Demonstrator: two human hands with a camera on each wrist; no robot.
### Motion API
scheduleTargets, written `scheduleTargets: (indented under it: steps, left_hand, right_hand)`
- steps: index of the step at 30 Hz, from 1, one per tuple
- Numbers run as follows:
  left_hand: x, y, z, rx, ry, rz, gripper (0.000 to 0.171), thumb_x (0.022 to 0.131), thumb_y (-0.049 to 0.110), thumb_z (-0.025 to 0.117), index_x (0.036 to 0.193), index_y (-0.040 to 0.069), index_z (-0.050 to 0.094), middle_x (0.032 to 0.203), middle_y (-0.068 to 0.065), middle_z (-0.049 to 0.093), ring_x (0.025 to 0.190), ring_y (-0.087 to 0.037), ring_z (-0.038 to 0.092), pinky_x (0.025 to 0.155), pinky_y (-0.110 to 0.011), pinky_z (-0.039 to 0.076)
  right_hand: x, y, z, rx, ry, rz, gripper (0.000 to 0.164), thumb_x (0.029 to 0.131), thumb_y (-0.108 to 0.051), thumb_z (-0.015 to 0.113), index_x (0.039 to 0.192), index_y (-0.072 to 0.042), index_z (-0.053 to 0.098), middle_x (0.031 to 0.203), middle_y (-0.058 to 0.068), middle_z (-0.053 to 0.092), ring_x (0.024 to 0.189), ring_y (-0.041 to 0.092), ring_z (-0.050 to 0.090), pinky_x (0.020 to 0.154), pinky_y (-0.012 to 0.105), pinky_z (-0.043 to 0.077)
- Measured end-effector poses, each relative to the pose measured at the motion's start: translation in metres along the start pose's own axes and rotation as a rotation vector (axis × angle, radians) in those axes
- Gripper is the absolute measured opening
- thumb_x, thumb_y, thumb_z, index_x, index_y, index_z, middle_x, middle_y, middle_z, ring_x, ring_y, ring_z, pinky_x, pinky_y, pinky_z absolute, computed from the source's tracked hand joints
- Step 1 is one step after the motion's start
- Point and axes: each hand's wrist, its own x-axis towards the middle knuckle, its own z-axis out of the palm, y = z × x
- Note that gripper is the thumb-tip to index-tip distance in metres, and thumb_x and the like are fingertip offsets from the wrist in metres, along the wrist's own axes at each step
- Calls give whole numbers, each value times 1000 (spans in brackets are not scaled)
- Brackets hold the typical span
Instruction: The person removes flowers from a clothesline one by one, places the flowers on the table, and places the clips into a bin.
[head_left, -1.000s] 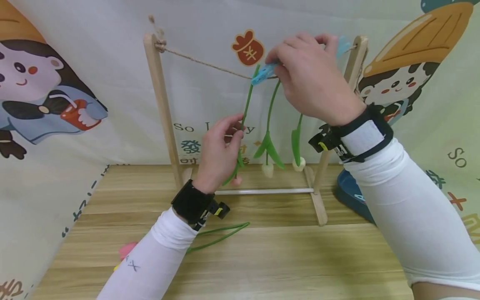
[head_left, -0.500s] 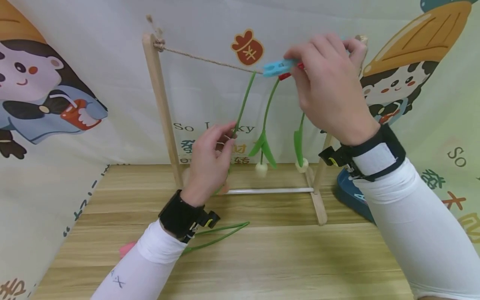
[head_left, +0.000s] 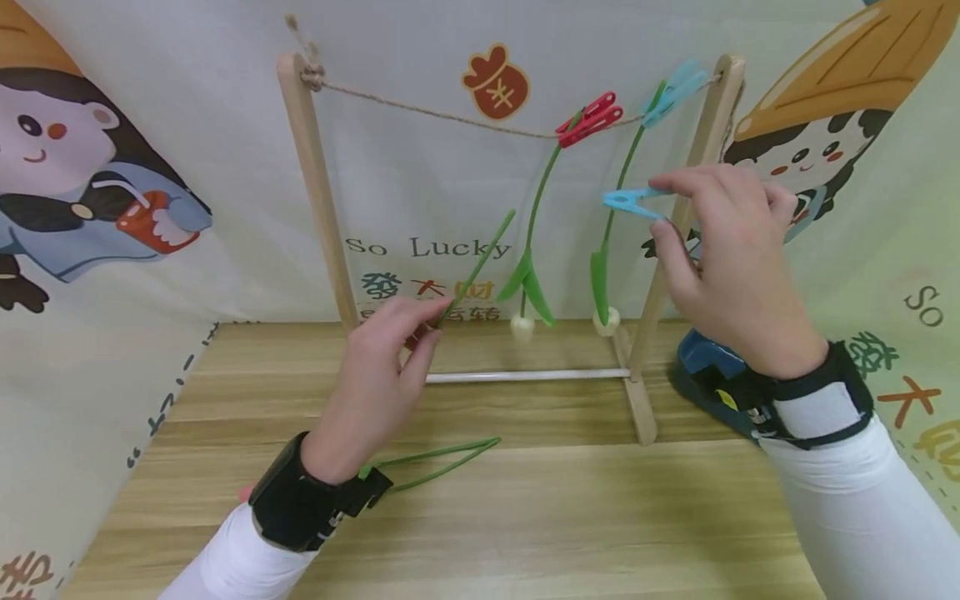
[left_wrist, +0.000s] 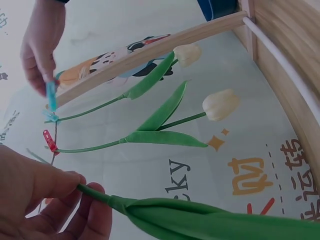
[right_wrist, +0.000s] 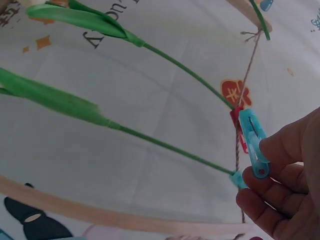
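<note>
My left hand (head_left: 378, 371) pinches the stem of an artificial tulip (left_wrist: 170, 215) between thumb and fingers. Its bare stem end points up to the right, below the rope (head_left: 435, 110). With thumb and forefinger, my right hand (head_left: 738, 267) holds a light blue clothespin (head_left: 626, 202) by its handles, in front of the frame's right post. Two white tulips hang head down from the rope. A red clothespin (head_left: 588, 121) clips the middle tulip (head_left: 522, 327), and another blue clothespin (head_left: 678, 90) clips the right tulip (head_left: 606, 321).
The wooden frame's left post (head_left: 315, 183) and right post (head_left: 708, 125) carry the rope, with a white rod (head_left: 525, 377) low between them. Looped green stems (head_left: 450, 461) lie on the wooden table (head_left: 570, 517). A dark blue container (head_left: 708, 375) stands at the right, partly behind the right wrist.
The blue clothespin has come away from the stem and rope, moving right and down with my right hand. My left hand has lowered its tulip down and left, away from the rope.
</note>
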Motion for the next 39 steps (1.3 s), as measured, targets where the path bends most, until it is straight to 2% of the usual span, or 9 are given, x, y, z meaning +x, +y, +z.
scheduleTargets:
  steps: [6, 12, 15, 21, 24, 29, 34, 39]
  left_hand:
    - [-23, 4, -5, 69, -74, 11, 42, 93, -13, 73, 132, 2, 72, 108, -8, 70, 86, -15, 63, 69, -31, 57]
    - [-45, 6, -3, 168, -122, 84, 40, 90, -15, 75, 125, 3, 75, 105, -6, 69, 91, -20, 67, 74, -36, 59]
    - [-57, 5, 0, 225, -164, 95, 40, 89, -14, 76, 124, 4, 75, 105, -4, 68, 92, -21, 67, 75, -36, 60]
    - [-81, 1, 7, 344, -291, 57, 46, 83, -18, 79, 123, 5, 74, 108, -5, 66, 98, -22, 66, 77, -34, 60]
    - [-92, -1, 12, 388, -355, 28, 49, 81, -20, 77, 122, 6, 74, 104, -4, 64, 97, -22, 65, 79, -34, 59]
    - [-107, -8, 22, 426, -442, -18, 51, 78, -23, 72, 118, 9, 76, 93, 1, 58, 88, -18, 60, 74, -33, 54]
    - [-118, -14, 29, 451, -523, -69, 51, 77, -23, 71, 114, 11, 79, 91, 2, 58, 89, -20, 62, 69, -34, 54]
    - [-127, -19, 36, 473, -557, -97, 42, 80, -18, 74, 110, 12, 79, 93, 0, 62, 91, -22, 64, 71, -37, 58]
  right_hand:
    - [-47, 23, -5, 29, -1, 114, 35, 97, 1, 66, 131, 7, 63, 130, 27, 64, 124, 49, 49, 98, 50, 17]
    - [-94, 51, -11, 5, -46, 326, 35, 96, 3, 66, 131, 8, 63, 129, 30, 62, 122, 51, 48, 96, 58, 17]
    - [-114, 67, -13, -27, -97, 424, 34, 99, -1, 63, 131, 9, 63, 129, 31, 61, 120, 52, 46, 94, 63, 16]
    - [-152, 97, -16, -105, -254, 591, 35, 103, -7, 57, 132, 12, 59, 131, 37, 55, 123, 58, 42, 96, 77, 13]
    - [-169, 111, -17, -124, -351, 653, 37, 104, -8, 57, 132, 15, 57, 129, 41, 54, 121, 61, 44, 97, 84, 12]
    - [-192, 131, -19, -134, -527, 730, 38, 105, -13, 59, 131, 16, 57, 126, 42, 57, 113, 61, 51, 88, 85, 19]
    - [-206, 145, -21, -128, -674, 771, 37, 104, -14, 59, 127, 15, 58, 119, 40, 62, 107, 62, 55, 88, 88, 20]
    - [-212, 151, -20, -143, -769, 798, 38, 102, -15, 61, 126, 15, 59, 109, 36, 66, 99, 57, 60, 80, 78, 29]
